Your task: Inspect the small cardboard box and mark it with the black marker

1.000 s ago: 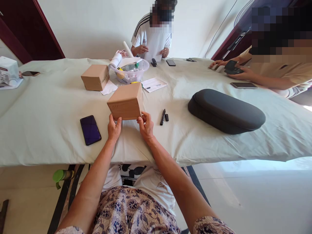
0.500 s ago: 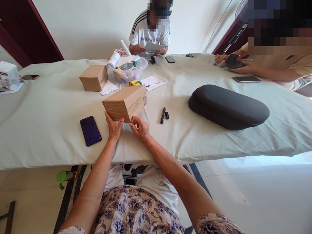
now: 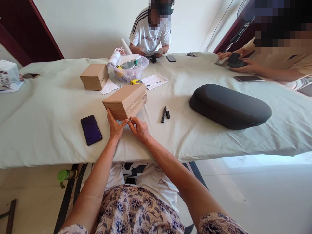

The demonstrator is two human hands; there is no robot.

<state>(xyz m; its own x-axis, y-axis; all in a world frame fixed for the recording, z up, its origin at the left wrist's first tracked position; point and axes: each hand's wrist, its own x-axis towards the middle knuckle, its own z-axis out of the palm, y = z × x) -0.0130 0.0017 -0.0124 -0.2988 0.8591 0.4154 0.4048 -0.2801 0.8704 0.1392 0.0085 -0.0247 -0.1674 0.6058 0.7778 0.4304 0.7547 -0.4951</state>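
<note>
Here left hand [image 3: 114,128] and right hand [image 3: 140,129] hold tilted cardboard box [image 3: 125,99]

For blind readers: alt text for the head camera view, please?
The left hand and right hand touch the near lower corner of a taped brown cardboard box on a pale cloth-covered table. A dark smartphone lies left, a black marker right.

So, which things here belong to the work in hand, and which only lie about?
In hand: taped cardboard box, left hand, right hand.
Lying about: phone, marker, black case, second box, plastic bowl.
</note>
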